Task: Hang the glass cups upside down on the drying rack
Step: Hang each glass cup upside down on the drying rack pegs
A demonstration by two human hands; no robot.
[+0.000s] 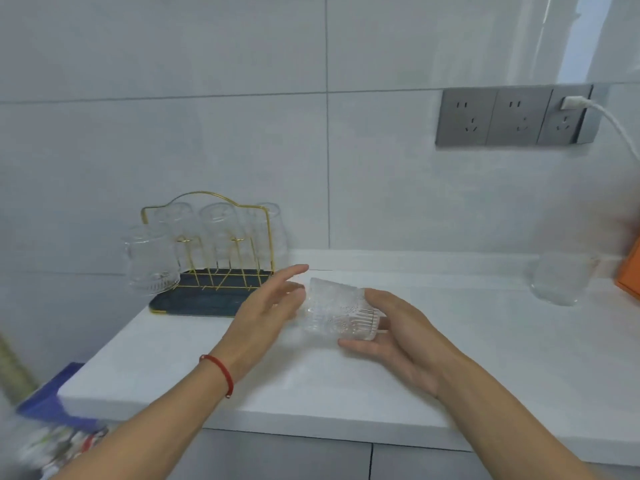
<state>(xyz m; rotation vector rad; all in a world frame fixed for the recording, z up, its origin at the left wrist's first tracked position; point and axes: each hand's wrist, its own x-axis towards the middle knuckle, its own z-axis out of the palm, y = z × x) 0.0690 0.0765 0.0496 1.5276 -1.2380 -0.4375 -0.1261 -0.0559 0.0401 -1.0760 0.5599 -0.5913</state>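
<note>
Held above the desk (pixel 311 386), just right of the rack (pixel 207 258): a ribbed glass cup (pixel 337 311), tilted on its side with the base toward the rack and the mouth toward the right. Clamped around the mouth end by the right hand (pixel 398 337), thumb under the rim, fingers over the top. Left hand (pixel 266 306) spread open beside the base, fingertips close to the glass or just grazing it; hard to say which through the blur.

Likely rigid and brittle, fairly thick-walled, so moderately weighty for its size. Probably slick if wet, though the pressed ribs should give some bite. Best taken around the body, near the base, leaving the mouth free to drop over a peg (pixel 237 240). Judged unforgiving of knocks against the gold wire or against neighbouring glass.

Already upside down on the rack: a front-left cup (pixel 150 261) and what look like three more behind (pixel 218 223). Two bare pegs apparent near the middle.

Hard to make out: edges of the hanging cups, clear glass against pale tile. Count of the back row uncertain. Rack's dark tray (pixel 194 301) partly masked by the left hand. Another clear vessel (pixel 557 282) at far right, smeared by motion, type unclear. An orange thing (pixel 628 271) cut off by the right edge. Lower-left clutter too blurred to name.
</note>
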